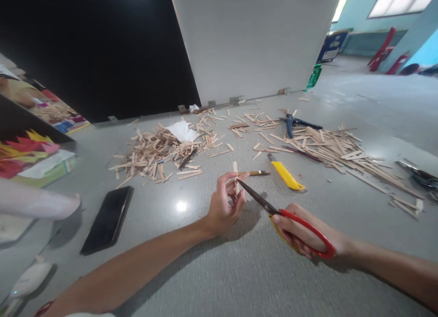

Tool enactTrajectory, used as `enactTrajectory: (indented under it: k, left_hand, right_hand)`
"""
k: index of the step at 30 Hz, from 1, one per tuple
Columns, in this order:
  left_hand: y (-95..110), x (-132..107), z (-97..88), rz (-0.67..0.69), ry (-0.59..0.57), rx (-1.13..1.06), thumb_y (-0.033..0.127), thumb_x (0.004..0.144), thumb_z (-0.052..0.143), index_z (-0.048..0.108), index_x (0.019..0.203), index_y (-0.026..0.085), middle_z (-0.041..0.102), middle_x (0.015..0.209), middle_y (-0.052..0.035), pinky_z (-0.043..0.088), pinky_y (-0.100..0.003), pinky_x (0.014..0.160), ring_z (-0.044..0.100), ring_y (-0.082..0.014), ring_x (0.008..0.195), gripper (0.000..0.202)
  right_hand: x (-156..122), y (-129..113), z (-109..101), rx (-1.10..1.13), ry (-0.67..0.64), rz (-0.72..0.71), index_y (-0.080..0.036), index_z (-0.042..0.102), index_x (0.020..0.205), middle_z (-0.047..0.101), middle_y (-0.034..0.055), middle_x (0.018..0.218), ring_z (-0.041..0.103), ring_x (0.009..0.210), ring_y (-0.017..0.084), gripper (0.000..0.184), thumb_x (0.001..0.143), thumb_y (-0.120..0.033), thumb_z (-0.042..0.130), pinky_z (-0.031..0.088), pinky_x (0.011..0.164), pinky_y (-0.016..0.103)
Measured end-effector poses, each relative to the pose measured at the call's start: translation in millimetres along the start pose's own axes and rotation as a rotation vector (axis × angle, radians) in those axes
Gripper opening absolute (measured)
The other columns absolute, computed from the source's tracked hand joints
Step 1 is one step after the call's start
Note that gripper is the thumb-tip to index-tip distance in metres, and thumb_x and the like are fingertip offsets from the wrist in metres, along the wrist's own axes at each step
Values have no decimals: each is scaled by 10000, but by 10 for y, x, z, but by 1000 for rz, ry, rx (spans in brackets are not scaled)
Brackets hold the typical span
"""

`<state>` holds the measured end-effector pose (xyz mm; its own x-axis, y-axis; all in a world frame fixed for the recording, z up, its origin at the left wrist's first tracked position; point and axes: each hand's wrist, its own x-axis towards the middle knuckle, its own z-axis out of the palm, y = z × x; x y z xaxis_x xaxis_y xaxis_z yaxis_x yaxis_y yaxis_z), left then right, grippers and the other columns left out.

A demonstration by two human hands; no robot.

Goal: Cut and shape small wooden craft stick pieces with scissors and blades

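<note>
Red-handled scissors (262,201), right hand (301,226) closed around the handles. Left hand (224,205)?

Clamped on a wooden strip (235,167), one end poking out past the fingers, over the surface (160,207). Scissor tips sat right at it. Couldn't tell contact from where I stood.

Main risk?

Fingers. Tips were right by the left fingertips, no backstop I could see. Skid off the wood could have nicked skin.

And the strip?

Looked thin. Could have split along the grain, or twisted if the pinch was loose. Any offcut could have got lost among the scattered strips (147,155).

Other hazards?

Yellow cutter (286,174) lay just beyond the scissors; a wide right-hand swing could have knocked it. Brush-like tool (258,173) by the left fingers; couldn't tell if held or lying.

Markings?

None readable. Phone (108,219) screen was dark. Blue container (333,44) at the back had a pale patch, maybe a label, too blurred. No legible brand on scissors or cutter.
</note>
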<state>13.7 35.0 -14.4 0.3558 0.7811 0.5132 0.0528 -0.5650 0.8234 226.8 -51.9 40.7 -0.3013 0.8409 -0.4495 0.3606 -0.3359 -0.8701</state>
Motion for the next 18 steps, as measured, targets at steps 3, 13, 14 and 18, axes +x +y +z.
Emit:
enactTrajectory:
  k: [3, 13, 14, 18]
  left_hand:
    - [-12, 1, 2, -7, 6, -15, 274, 1041, 626, 402, 1299, 261, 782, 1343, -206, 583, -244, 609, 713, -114, 632, 342]
    - [-44, 40, -11, -104, 6, -156, 515, 1002, 687, 447, 1258, 252, 765, 1354, -228, 564, -282, 573, 717, -145, 622, 439]
    - [-45, 53, -6, -107, 20, -169, 563, 1017, 648, 451, 1244, 251, 765, 1347, -234, 563, -287, 556, 720, -151, 613, 433]
    - [-26, 144, -1, -137, 97, -192, 593, 1066, 562, 454, 1187, 261, 807, 1229, -188, 517, -248, 471, 703, -143, 541, 370]
  right_hand:
    - [15, 14, -7, 14, -16, -30, -232, 481, 521, 430, -49, 369, 365, 319, 69, 715, 864, -850, 588, 296, 335, 177]
    - [95, -4, 51, 42, 56, -20, -241, 457, 520, 389, -68, 391, 338, 330, 63, 683, 892, -796, 599, 251, 316, 161]
    - [115, -6, 55, 38, 73, -13, -242, 452, 522, 388, -71, 394, 342, 332, 63, 691, 896, -805, 594, 247, 317, 161]
    - [154, -69, 31, 8, 29, -15, -232, 503, 534, 422, -65, 383, 413, 331, 85, 752, 848, -912, 563, 333, 341, 186]
